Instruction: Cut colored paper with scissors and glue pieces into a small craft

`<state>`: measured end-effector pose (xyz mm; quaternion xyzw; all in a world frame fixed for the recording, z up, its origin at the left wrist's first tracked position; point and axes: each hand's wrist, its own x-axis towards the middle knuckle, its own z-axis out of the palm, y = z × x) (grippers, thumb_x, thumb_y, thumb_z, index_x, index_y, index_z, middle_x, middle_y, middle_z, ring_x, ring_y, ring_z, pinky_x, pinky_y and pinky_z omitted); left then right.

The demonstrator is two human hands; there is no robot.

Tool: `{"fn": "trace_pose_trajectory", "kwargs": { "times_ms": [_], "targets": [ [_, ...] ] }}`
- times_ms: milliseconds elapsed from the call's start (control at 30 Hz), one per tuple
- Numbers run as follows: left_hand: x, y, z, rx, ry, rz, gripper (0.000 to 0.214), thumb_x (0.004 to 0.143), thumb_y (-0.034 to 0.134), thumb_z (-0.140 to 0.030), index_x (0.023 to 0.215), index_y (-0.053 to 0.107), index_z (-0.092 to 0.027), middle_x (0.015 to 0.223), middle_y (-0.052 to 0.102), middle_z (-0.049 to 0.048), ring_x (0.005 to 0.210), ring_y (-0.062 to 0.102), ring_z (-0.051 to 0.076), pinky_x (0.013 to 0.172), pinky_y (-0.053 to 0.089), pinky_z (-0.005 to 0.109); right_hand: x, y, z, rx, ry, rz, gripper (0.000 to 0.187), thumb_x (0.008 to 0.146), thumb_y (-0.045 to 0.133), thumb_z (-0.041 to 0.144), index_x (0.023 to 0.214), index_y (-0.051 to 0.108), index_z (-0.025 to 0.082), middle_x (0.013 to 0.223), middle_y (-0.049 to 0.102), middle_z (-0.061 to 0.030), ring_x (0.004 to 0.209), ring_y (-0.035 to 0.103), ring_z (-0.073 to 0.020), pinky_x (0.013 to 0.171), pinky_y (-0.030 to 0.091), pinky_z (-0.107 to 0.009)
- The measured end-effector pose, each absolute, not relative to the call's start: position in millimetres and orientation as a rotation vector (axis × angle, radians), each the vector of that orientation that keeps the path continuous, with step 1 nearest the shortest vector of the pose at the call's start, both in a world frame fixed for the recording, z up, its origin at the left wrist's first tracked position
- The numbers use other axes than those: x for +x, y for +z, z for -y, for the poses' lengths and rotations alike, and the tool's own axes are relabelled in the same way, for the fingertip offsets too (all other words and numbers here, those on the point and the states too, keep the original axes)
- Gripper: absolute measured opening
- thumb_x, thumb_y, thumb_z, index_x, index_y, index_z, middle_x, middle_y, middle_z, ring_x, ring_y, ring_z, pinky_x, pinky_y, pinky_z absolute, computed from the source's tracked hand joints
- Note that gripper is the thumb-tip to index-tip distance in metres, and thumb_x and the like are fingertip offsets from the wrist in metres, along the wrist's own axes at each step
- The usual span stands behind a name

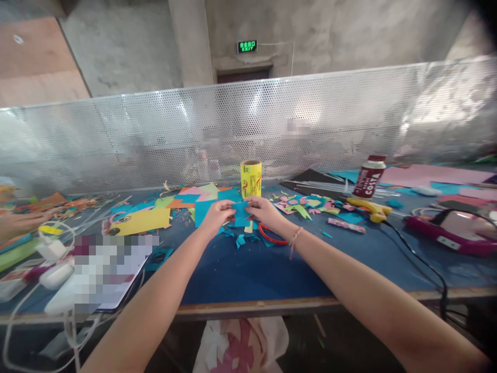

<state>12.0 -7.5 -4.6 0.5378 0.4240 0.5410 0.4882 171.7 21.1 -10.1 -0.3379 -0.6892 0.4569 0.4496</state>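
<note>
Between my two hands is a small piece of blue paper (241, 211), held up over the table. My left hand (218, 216) pinches its left edge, and my right hand (264, 211) pinches the right edge. Just behind them stands a yellow printed roll (251, 178), upright, with its hollow top showing. Red-handled scissors (272, 237) lie under my right wrist, their blades hidden. Blue paper scraps (240, 241) are scattered below my hands, and a yellow paper sheet (145, 220) lies to the left.
On the right are a yellow glue gun (368, 208) with a black cord, a dark red COSTA bottle (370, 176) and a purple-edged case (446, 233). A tablet-like device (126, 280) and white cables lie left. A perforated metal screen (166, 134) borders the back. Another person's hand (23, 220) is at far left.
</note>
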Motion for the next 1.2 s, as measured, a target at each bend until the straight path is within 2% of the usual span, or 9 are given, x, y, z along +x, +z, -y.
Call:
{"fn": "trace_pose_trajectory", "kwargs": {
  "times_ms": [267, 433, 600, 800, 933, 1067, 1200],
  "targets": [
    [11.1, -1.4, 9.5, 1.254, 1.323, -0.965, 0.01, 0.059, 0.055, -0.007, 0.066, 0.059, -0.012, 0.062, 0.057, -0.0003, 0.059, 0.056, 0.008, 0.067, 0.047, 0.026, 169.8, -8.1, -19.1, -0.743, 1.223, 1.538, 0.009, 0.062, 0.052, 0.014, 0.067, 0.059, 0.016, 0.072, 0.06, -0.0012, 0.066, 0.058, -0.0102, 0.072, 0.051, -0.028],
    [9.8, -1.0, 8.3, 1.311, 1.328, -0.991, 0.007, 0.063, 0.055, -0.013, 0.067, 0.06, -0.011, 0.062, 0.058, 0.0011, 0.057, 0.056, 0.009, 0.063, 0.047, 0.026, 170.7, -6.2, -18.1, -0.715, 1.241, 1.59, 0.012, 0.069, 0.05, 0.021, 0.067, 0.06, 0.015, 0.078, 0.061, -0.0041, 0.067, 0.057, -0.0105, 0.071, 0.05, -0.028],
    [10.1, -2.8, 8.8, 1.451, 1.349, -1.07, 0.022, 0.059, 0.068, -0.025, 0.071, 0.054, -0.013, 0.061, 0.056, -0.0007, 0.054, 0.053, 0.008, 0.056, 0.047, 0.024, 170.4, -7.7, -17.8, -0.797, 1.013, 1.722, 0.02, 0.067, 0.06, 0.032, 0.081, 0.06, 0.017, 0.07, 0.061, -0.0018, 0.063, 0.056, -0.0111, 0.061, 0.049, -0.026],
    [10.5, -3.0, 10.6, 1.624, 1.21, -1.157, 0.024, 0.064, 0.063, -0.035, 0.073, 0.059, -0.012, 0.061, 0.059, 0.002, 0.056, 0.057, 0.011, 0.058, 0.047, 0.025, 173.1, -6.0, -15.8, -0.808, 0.775, 1.85, 0.017, 0.069, 0.059, 0.03, 0.077, 0.064, 0.016, 0.07, 0.064, -0.004, 0.064, 0.057, -0.0131, 0.061, 0.047, -0.026],
    [9.6, 0.3, 12.0, 1.705, 1.198, -1.159, 0.025, 0.063, 0.063, -0.036, 0.064, 0.055, -0.013, 0.052, 0.055, -0.0006, 0.052, 0.056, 0.012, 0.055, 0.046, 0.025, 175.4, -0.5, -13.5, -0.749, 0.708, 1.933, 0.016, 0.072, 0.056, 0.027, 0.078, 0.066, 0.016, 0.072, 0.066, -0.0041, 0.068, 0.059, -0.0146, 0.064, 0.047, -0.027],
    [9.4, 2.5, 12.7, 1.662, 1.22, -1.111, 0.025, 0.062, 0.064, -0.036, 0.063, 0.054, -0.013, 0.051, 0.054, -0.0022, 0.049, 0.055, 0.011, 0.053, 0.043, 0.024, 175.5, 4.1, -9.9, -0.74, 0.652, 1.977, 0.015, 0.073, 0.054, 0.024, 0.077, 0.066, 0.016, 0.073, 0.066, -0.0039, 0.069, 0.06, -0.0146, 0.064, 0.048, -0.027],
    [9.4, 0.5, 11.5, 1.446, 1.232, -1.072, 0.025, 0.058, 0.067, -0.033, 0.06, 0.05, -0.014, 0.049, 0.05, -0.004, 0.044, 0.05, 0.008, 0.049, 0.04, 0.022, 177.3, 5.2, -4.0, -0.71, 0.372, 2.069, 0.021, 0.076, 0.052, 0.023, 0.092, 0.064, 0.02, 0.084, 0.065, -0.0049, 0.073, 0.059, -0.0144, 0.067, 0.049, -0.028]
  ]
}}
